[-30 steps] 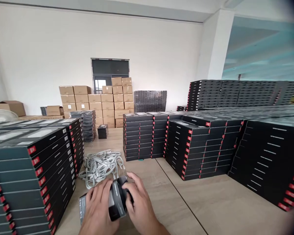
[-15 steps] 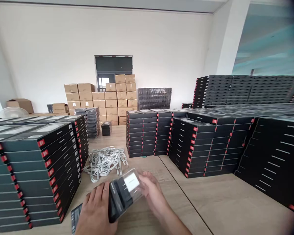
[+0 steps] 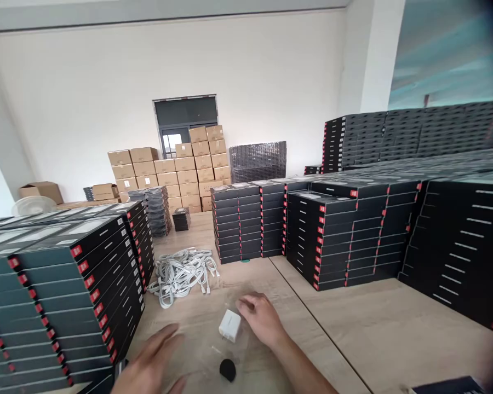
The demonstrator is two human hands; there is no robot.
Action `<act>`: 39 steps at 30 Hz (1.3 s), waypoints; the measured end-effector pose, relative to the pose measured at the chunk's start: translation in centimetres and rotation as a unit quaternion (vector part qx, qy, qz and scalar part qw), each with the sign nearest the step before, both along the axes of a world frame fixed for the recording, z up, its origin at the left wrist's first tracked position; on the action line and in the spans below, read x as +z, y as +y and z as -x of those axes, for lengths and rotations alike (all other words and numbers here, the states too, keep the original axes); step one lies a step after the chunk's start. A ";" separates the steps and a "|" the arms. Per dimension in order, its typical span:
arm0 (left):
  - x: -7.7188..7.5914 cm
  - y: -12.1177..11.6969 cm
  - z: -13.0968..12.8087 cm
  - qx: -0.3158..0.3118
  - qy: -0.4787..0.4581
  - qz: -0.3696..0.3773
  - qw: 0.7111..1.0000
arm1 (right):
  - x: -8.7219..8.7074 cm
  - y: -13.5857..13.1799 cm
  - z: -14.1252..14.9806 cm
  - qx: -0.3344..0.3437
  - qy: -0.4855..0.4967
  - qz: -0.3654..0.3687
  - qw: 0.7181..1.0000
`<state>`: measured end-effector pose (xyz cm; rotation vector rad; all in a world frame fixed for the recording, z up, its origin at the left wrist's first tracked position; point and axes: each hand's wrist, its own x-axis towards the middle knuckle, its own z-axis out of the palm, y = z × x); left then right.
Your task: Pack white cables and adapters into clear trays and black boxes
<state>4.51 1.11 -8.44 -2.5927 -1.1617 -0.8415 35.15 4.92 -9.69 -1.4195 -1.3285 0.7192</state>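
Observation:
Between my hands is a clear plastic tray (image 3: 217, 353), blurred and hard to see against the wood. A white charger block (image 3: 230, 325) sits in its upper part, and a black rounded piece (image 3: 227, 370) shows lower down. My right hand (image 3: 265, 320) pinches the tray's upper right edge beside the charger. To the left, my left hand (image 3: 150, 361) is blurred, with its fingers apart and nothing in them. Partly behind that hand, a dark flat item (image 3: 101, 386) shows at the bottom edge. Beyond the hands lies a loose heap of white cables (image 3: 184, 273).
Stacked black boxes with red tabs (image 3: 82, 295) rise close on the left. More black box stacks (image 3: 332, 241) line the right. A small black box (image 3: 181, 219) stands behind the cables. Brown cartons (image 3: 184, 175) are piled by the wall. A dark item (image 3: 447, 386) pokes in bottom right.
The black packaging around the clear tray in my left hand is off it now. My left hand has moved away left and opened. My right hand still has the tray. The view has tilted slightly.

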 end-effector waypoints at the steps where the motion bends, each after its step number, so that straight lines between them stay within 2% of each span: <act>1: 1.1 0.6 -2.6 -0.014 -0.027 0.054 0.998 | 0.2 -0.2 -0.2 0.002 -0.022 -0.009 1.000; 3: 2.5 1.8 -7.0 -0.001 -0.086 0.177 0.980 | 0.8 -0.7 -0.4 0.008 -0.054 -0.020 0.998; 4: 2.5 2.5 -8.5 0.023 -0.121 0.214 0.969 | 1.1 -1.1 -0.4 0.017 -0.067 -0.026 0.997; 6: 1.5 3.5 -10.0 0.036 -0.184 0.263 0.946 | 1.9 -2.0 -0.1 0.072 -0.103 -0.041 0.991; 7: 0.6 3.9 -10.2 0.024 -0.212 0.280 0.936 | 2.3 -2.5 0.1 0.117 -0.125 -0.048 0.984; 9: -1.3 4.4 -10.0 -0.041 -0.262 0.313 0.912 | 2.8 -3.3 1.0 0.203 -0.175 -0.049 0.962; 12: -2.8 4.5 -9.4 -0.123 -0.312 0.349 0.875 | 2.9 -3.8 2.5 0.246 -0.242 -0.003 0.938; 15: -2.7 4.4 -9.4 -0.124 -0.329 0.366 0.862 | 2.2 -3.2 3.9 0.254 -0.302 0.011 0.919; 18: -2.4 4.7 -9.7 -0.115 -0.348 0.369 0.854 | 1.7 -2.0 4.7 0.255 -0.386 0.001 0.887; 20: -2.4 4.9 -9.7 -0.110 -0.360 0.369 0.850 | 1.7 -1.2 4.8 0.260 -0.443 -0.002 0.858; 22: -2.7 5.2 -9.7 -0.106 -0.376 0.366 0.845 | 2.0 -0.5 4.7 0.266 -0.467 -0.027 0.843; 25: -3.1 5.6 -9.7 -0.090 -0.412 0.353 0.835 | 2.5 -0.2 4.5 0.256 -0.454 -0.075 0.850; 27: -3.3 5.8 -9.8 -0.074 -0.441 0.346 0.825 | 2.6 -0.2 4.4 0.244 -0.456 -0.083 0.852; 29: -3.5 5.9 -10.0 -0.062 -0.467 0.343 0.813 | 2.3 -0.2 4.1 0.247 -0.467 -0.071 0.846; 32: -3.8 6.0 -10.4 -0.055 -0.497 0.346 0.794 | 2.5 0.3 3.3 0.287 -0.445 -0.035 0.847; 34: -4.0 6.0 -10.6 -0.055 -0.513 0.354 0.780 | 3.6 1.2 3.2 0.308 -0.394 -0.013 0.866; 36: -4.1 6.1 -10.7 -0.057 -0.528 0.365 0.765 | 5.4 2.9 4.0 0.312 -0.346 0.003 0.885; 38: -4.2 6.3 -10.8 -0.062 -0.539 0.381 0.748 | 7.2 5.3 6.1 0.284 -0.343 0.003 0.896; 39: -4.2 6.5 -10.8 -0.069 -0.543 0.392 0.740 | 7.9 6.7 7.6 0.244 -0.357 -0.019 0.901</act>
